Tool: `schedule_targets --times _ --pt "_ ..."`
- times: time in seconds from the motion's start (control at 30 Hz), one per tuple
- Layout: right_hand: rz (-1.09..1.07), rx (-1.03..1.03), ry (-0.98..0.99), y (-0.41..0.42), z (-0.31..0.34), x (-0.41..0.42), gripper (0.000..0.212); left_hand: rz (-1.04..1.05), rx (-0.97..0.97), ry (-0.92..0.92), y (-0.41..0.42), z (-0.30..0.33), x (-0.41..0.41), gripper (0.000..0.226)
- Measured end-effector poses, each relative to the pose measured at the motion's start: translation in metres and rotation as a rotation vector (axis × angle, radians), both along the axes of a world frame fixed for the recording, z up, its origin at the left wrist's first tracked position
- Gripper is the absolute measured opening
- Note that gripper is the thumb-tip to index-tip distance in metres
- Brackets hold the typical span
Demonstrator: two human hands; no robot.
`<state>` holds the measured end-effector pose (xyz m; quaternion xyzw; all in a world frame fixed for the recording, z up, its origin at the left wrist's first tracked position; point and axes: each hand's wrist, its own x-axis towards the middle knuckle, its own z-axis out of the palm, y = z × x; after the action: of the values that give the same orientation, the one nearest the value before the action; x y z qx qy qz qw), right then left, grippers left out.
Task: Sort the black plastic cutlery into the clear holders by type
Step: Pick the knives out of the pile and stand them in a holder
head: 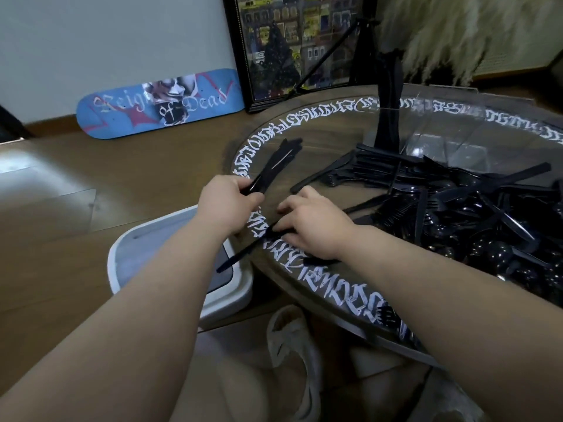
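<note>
My left hand (227,202) grips a bundle of black plastic knives (275,164) that fans up and to the right over the table's left rim. My right hand (310,225) lies with curled fingers on a single black knife (240,254) whose end sticks out past the table edge toward me. A big heap of mixed black cutlery (475,214) covers the right part of the round table (335,141). A clear holder (388,95) at the back stands upright, filled with black pieces. More clear holders (451,141) sit to its right, hard to make out.
A white bin (182,269) stands on the floor just left of the table, under my left forearm. A blue skateboard deck (158,103) and a framed picture (298,44) lean on the wall behind. A lone fork (385,315) lies at the near rim.
</note>
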<state>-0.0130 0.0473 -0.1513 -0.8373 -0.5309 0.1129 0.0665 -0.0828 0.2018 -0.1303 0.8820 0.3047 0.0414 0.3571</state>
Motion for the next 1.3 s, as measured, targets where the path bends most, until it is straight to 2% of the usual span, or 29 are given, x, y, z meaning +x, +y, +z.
schedule_targets --times 0.13,0.2,0.3,0.47,0.73,0.83,0.93,1.03,1.2,1.3 --pt "-0.168 -0.025 -0.080 -0.018 0.003 0.021 0.033 0.018 -0.080 -0.026 -0.002 -0.002 0.010 0.024" --pt "-0.262 -0.032 -0.118 -0.030 0.005 0.035 0.031 0.047 -0.159 -0.046 -0.003 -0.006 0.018 0.024" --pt "-0.348 0.068 -0.126 -0.032 0.003 0.053 0.029 0.056 -0.243 -0.060 -0.005 -0.012 0.024 0.021" --pt "-0.330 0.025 -0.154 -0.008 -0.007 0.067 0.040 0.082 -0.344 -0.075 -0.002 -0.018 0.031 0.006" --pt "-0.219 0.048 -0.277 0.013 -0.014 0.066 0.025 0.126 -0.346 -0.064 0.005 -0.020 0.032 0.007" --pt "-0.178 0.131 -0.274 0.010 -0.008 0.058 0.019 0.096 -0.325 -0.078 0.002 -0.016 0.031 0.009" --pt "-0.159 0.349 -0.290 0.000 0.005 0.044 0.007 0.047 -0.330 -0.152 -0.004 -0.007 0.029 0.007" --pt "-0.193 0.488 -0.329 -0.021 0.022 0.035 0.014 -0.045 -0.340 -0.204 -0.021 0.007 0.028 0.008" --pt "-0.303 0.410 -0.369 -0.072 0.046 0.030 0.018 -0.159 -0.485 -0.260 -0.071 0.028 0.029 0.014" --pt "-0.381 0.299 -0.308 -0.108 0.058 0.025 0.024 -0.261 -0.438 -0.234 -0.101 0.038 0.032 0.014"
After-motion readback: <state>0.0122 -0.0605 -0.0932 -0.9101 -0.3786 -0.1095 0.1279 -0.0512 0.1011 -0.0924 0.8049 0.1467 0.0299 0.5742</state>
